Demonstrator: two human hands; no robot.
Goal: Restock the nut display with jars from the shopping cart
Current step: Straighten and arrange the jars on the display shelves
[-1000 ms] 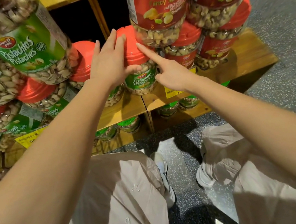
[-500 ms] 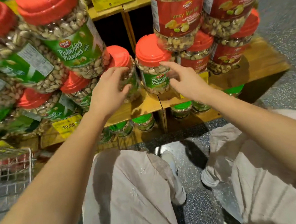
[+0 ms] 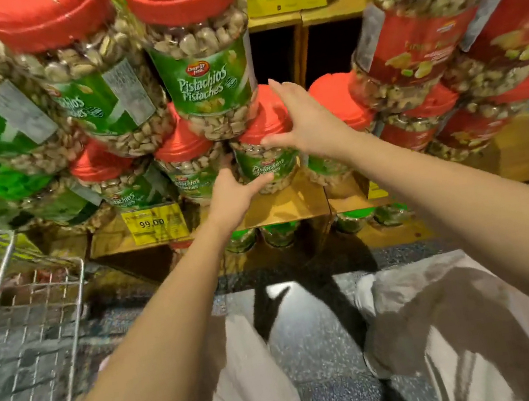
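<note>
Left hand (image 3: 237, 195), right hand (image 3: 308, 124) hold pistachio-filled jar (image 3: 270, 168) on shelf (image 3: 286, 205).

L arm (image 3: 160, 338) & R arm (image 3: 462, 189) bare fr. wrist to frame edge. L hand (image 3: 234, 194) & R hand (image 3: 306, 124) bare too. Trousers (image 3: 466, 324): pale beige/off-white, loose cut, thin cloth w/ soft creases & folds, same on both legs; dark shadow patches across R leg. Shoe (image 3: 362, 292): white, rounded toe, showing just beside R hem, rest covered by cloth.
</note>
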